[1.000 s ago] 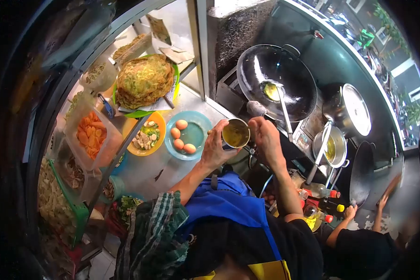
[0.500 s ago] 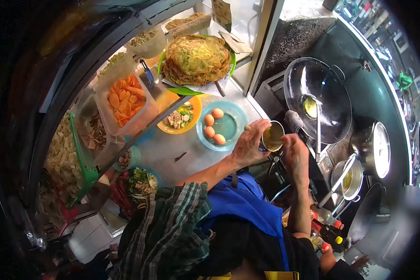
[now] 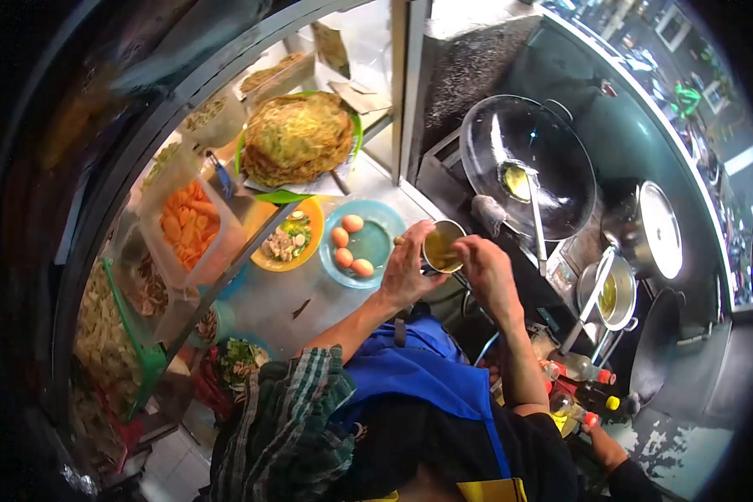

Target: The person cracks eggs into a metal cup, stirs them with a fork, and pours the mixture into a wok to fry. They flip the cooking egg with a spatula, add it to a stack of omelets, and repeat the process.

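My left hand (image 3: 407,272) is wrapped around a metal cup (image 3: 432,261) with a yellowish liquid inside, tilted so its mouth faces me. My right hand (image 3: 489,280) is closed at the cup's right rim, its fingertips pinched over the opening. What those fingers hold is hidden or too small to make out. Left of the cup, several brown eggs (image 3: 340,238) lie on a light blue plate (image 3: 379,241). Beside that is a yellow plate (image 3: 315,219) of chopped greens and pale pieces.
A black wok (image 3: 565,188) holds a ladle (image 3: 537,217) with yellow liquid. Nearer stand a small oil pot (image 3: 629,289), a lidded pot (image 3: 632,222) and bottles (image 3: 585,393). Stacked omelettes (image 3: 297,138) and sliced carrots (image 3: 190,222) sit leftward. Another person's hand (image 3: 604,446) is lower right.
The view has turned, so the counter and wok appear farther left. My left hand keeps the cup; my right hand has tilted, its fingers still at the cup's mouth.
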Demonstrator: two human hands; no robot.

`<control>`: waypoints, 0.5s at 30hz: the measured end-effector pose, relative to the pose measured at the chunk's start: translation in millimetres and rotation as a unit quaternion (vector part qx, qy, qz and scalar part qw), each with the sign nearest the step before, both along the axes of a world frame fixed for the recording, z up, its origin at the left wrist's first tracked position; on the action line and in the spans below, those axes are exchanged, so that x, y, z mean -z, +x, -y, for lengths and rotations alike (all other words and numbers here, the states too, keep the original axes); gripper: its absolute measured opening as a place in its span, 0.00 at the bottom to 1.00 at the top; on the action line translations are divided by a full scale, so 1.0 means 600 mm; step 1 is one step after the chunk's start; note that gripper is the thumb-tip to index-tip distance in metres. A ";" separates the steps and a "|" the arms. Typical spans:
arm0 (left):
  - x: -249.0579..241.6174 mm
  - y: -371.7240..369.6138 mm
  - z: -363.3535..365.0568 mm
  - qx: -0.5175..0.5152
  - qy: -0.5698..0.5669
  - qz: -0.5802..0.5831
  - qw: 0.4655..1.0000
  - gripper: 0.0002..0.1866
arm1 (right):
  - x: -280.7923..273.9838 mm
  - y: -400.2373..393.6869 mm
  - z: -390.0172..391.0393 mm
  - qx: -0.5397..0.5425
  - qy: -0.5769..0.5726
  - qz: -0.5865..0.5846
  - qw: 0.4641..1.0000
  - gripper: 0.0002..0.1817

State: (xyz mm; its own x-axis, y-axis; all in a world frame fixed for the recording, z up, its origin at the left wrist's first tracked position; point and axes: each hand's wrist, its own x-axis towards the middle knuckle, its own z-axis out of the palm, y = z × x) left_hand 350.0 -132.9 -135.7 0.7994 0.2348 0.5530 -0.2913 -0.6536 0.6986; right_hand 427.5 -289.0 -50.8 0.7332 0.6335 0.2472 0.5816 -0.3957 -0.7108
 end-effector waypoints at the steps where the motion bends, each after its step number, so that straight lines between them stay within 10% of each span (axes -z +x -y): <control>1: 0.000 -0.002 0.001 -0.008 -0.010 -0.007 1.000 0.53 | -0.008 -0.002 -0.005 -0.031 0.046 0.004 0.998 0.11; 5: -0.005 -0.001 0.002 -0.025 -0.018 -0.008 0.999 0.52 | 0.016 0.014 -0.006 0.124 -0.004 0.056 0.991 0.11; 15: -0.005 -0.001 -0.021 -0.026 -0.044 -0.028 0.998 0.53 | -0.003 0.001 -0.017 -0.083 0.052 0.023 0.995 0.07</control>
State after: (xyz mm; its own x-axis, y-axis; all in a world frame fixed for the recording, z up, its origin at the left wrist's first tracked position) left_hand 349.3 -120.6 -132.4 0.8142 0.3229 0.4825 -0.2165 -0.6022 0.7684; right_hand 428.0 -278.5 -49.0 0.6060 0.7148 0.3489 0.6666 -0.2170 -0.7131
